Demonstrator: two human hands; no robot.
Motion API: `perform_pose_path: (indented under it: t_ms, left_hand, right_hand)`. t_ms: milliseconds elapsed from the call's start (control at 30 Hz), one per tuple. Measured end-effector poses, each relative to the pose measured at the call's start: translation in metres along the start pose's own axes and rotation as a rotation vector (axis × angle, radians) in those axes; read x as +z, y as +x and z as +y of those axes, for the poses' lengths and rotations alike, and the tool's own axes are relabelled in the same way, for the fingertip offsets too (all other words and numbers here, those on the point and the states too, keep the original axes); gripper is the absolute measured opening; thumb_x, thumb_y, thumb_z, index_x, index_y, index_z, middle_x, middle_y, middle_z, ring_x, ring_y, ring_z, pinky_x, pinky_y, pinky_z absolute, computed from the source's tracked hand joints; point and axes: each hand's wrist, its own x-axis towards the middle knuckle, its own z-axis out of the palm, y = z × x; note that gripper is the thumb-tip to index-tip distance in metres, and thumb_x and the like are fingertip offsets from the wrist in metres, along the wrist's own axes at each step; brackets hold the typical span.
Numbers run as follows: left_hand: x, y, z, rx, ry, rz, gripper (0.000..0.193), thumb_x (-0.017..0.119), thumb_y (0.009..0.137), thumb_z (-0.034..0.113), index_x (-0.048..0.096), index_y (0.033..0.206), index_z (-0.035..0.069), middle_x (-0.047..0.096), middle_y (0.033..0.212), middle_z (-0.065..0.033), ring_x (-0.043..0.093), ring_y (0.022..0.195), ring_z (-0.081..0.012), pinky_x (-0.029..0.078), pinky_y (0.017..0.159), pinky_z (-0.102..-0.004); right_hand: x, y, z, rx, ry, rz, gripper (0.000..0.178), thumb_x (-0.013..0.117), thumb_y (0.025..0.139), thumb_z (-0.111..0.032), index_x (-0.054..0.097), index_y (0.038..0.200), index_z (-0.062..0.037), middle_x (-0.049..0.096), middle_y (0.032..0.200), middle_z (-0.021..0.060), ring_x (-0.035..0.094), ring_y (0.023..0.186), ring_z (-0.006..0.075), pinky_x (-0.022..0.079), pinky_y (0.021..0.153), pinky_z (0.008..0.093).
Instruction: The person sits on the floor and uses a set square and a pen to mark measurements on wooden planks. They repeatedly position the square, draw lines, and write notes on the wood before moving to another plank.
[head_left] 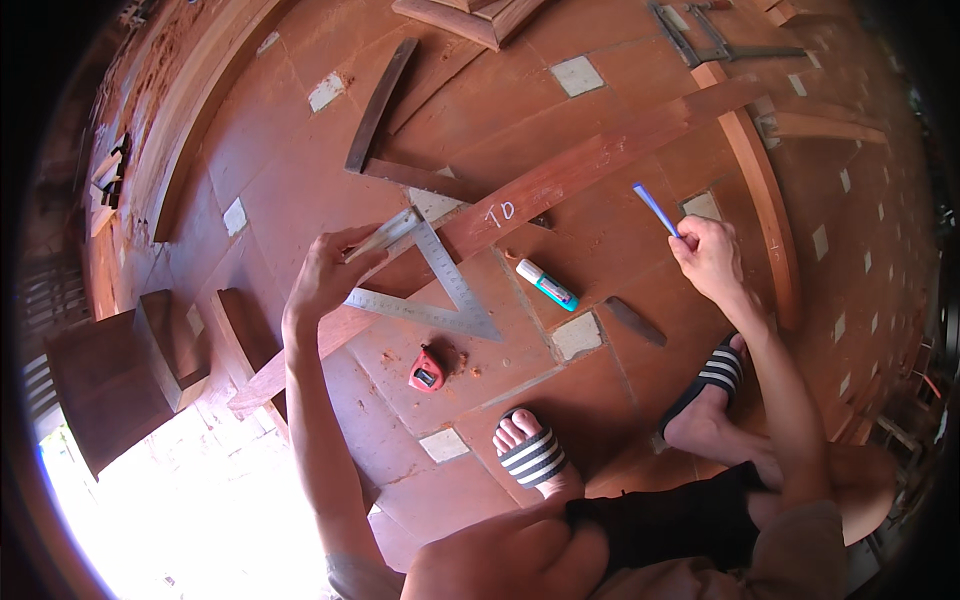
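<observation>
My left hand (330, 272) is closed on the thick edge of a triangular metal set square (452, 275), which lies across a long reddish wooden plank (590, 165). White handwritten marks show on the plank's face. To the right of the plank, my right hand (712, 262) grips a slim blue pen (653, 207) whose far end points up and left, apart from the wood. On the floor between my hands lie a white and teal tube (547, 285) and a dark flat sliver (635, 321). Nearer me sits a red tape measure (427, 371).
A long beam (215, 100) runs along the far left, with dark boards (100, 370) standing nearer. Another beam (755, 180) lies under the plank's far right end, beside a metal clamp (700, 40). Dark strips (380, 110) rest beyond the plank. My sandalled feet (530, 450) are close.
</observation>
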Motion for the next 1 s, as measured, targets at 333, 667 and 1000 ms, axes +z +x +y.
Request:
perform_pose_path:
  t_ms: [333,667,1000]
  left_hand:
    - [0.002,-0.011,-0.013,0.000,-0.005,0.000,0.042,0.076,0.095,0.013,0.071,0.136,0.002,0.079,0.110,-0.0056,0.064,0.101,-0.0085,0.053,0.095,-0.0314]
    - [0.006,-0.013,-0.011,0.061,-0.070,-0.026,0.042,0.075,0.097,0.012,0.071,0.137,0.001,0.078,0.107,-0.0037,0.062,0.097,-0.0074,0.053,0.091,-0.0300]
    - [-0.004,-0.012,-0.011,-0.002,-0.048,-0.098,0.043,0.075,0.096,0.013,0.070,0.137,0.000,0.077,0.105,-0.0027,0.062,0.096,-0.0072,0.053,0.091,-0.0304]
  right_hand:
    - [0.018,-0.006,-0.064,-0.030,0.327,-0.035,0.007,0.074,0.091,0.001,0.068,0.088,0.0003,0.069,0.074,0.0068,0.067,0.062,0.0129,0.052,0.057,0.0271]
    - [0.025,-0.012,-0.091,-0.064,0.418,-0.065,0.007,0.072,0.091,0.005,0.067,0.087,0.0024,0.069,0.071,0.0075,0.070,0.062,0.0120,0.052,0.056,0.0268]
    - [0.032,-0.018,-0.085,-0.035,0.427,-0.060,0.008,0.073,0.092,0.004,0.067,0.087,0.0017,0.066,0.069,0.0043,0.066,0.061,0.0080,0.049,0.055,0.0242]
